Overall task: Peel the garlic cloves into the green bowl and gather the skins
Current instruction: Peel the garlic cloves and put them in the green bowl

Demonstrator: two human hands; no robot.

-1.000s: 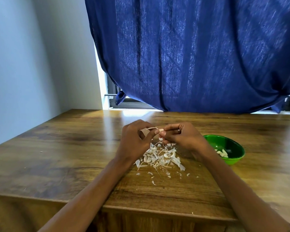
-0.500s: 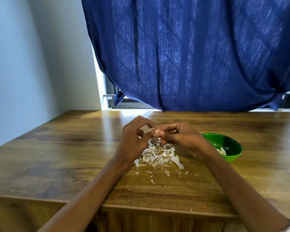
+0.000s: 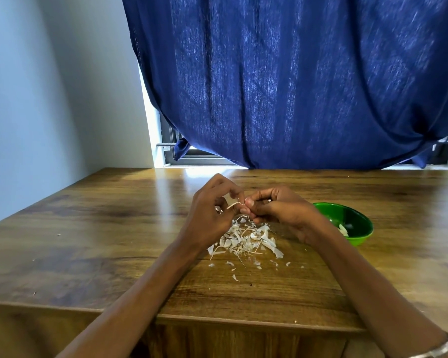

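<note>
Two hands meet above the wooden bench (image 3: 93, 241) in the head view, the left hand (image 3: 212, 210) and right hand (image 3: 282, 210) both pinching a strip of garlic skin (image 3: 234, 204), over the skin pile (image 3: 243, 240), with the green bowl (image 3: 357, 223) of peeled cloves (image 3: 343, 229) at three o'clock.

I see a deep blue curtain (image 3: 295, 81) with a faint woven streaking, and a pale grey-blue wall (image 3: 36, 99). The table (image 3: 88, 241) is warm brown wood with darker grain bands. The bowl (image 3: 357, 228) is bright green, the garlic skins (image 3: 243, 239) off-white and straw-coloured. A silver bangle (image 3: 435, 351) circles one wrist.
</note>
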